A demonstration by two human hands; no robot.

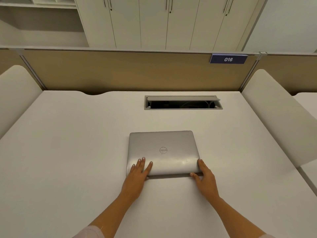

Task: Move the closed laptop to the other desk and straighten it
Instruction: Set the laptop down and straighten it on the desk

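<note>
A closed silver laptop [163,148] lies flat in the middle of the white desk [68,152], its round logo facing up. The near edge casts a shadow on the desk. My left hand [137,176] rests on the lid's near left corner with fingers spread over the top and the thumb at the front edge. At the near right corner, my right hand [204,177] grips the laptop, fingers along the side and thumb under the front edge. The laptop sits nearly square to the desk, turned very slightly.
An open cable hatch [182,102] is sunk into the desk behind the laptop. A tan partition [120,71] with a blue 016 sign [228,59] closes the back. White side dividers [277,110] flank the desk. Cabinets stand beyond.
</note>
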